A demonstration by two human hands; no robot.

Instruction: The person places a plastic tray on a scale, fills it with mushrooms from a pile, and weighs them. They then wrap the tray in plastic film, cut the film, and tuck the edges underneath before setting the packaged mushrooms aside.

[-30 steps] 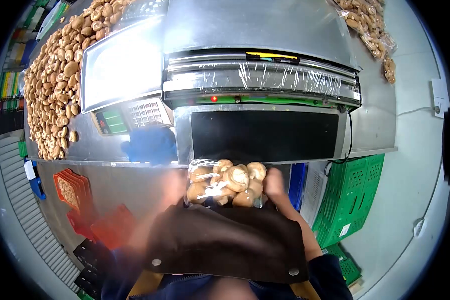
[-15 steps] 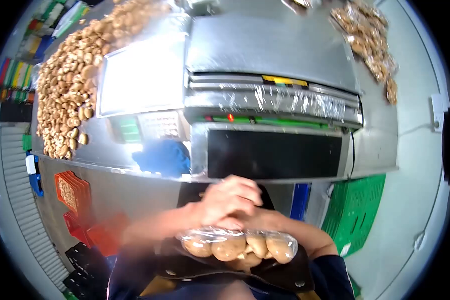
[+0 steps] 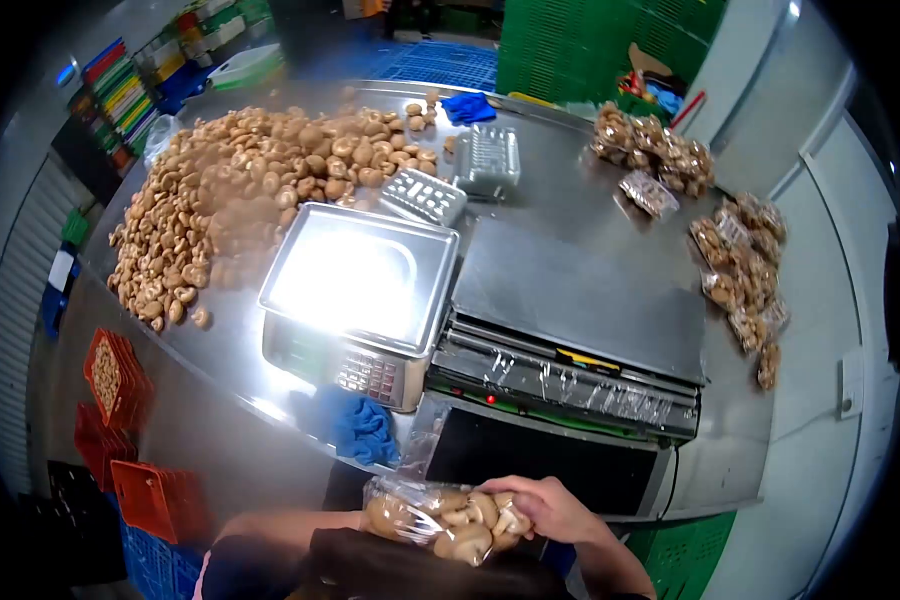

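Clear film's stretched over the mushroom pack, bottom middle of the frame, by the table edge. It's been lifted forward, and the right hand has come off the top and is now clamped on its right end. Left forearm reaches the other end, but that hand's hidden, so can't tell its grip. No brands or labels I can read, tbh.

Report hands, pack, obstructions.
Right hand grips wrapped mushroom pack by right end. Left hand hidden; left forearm reaches other end. Crumpled blue cloth close by, at bench edge.
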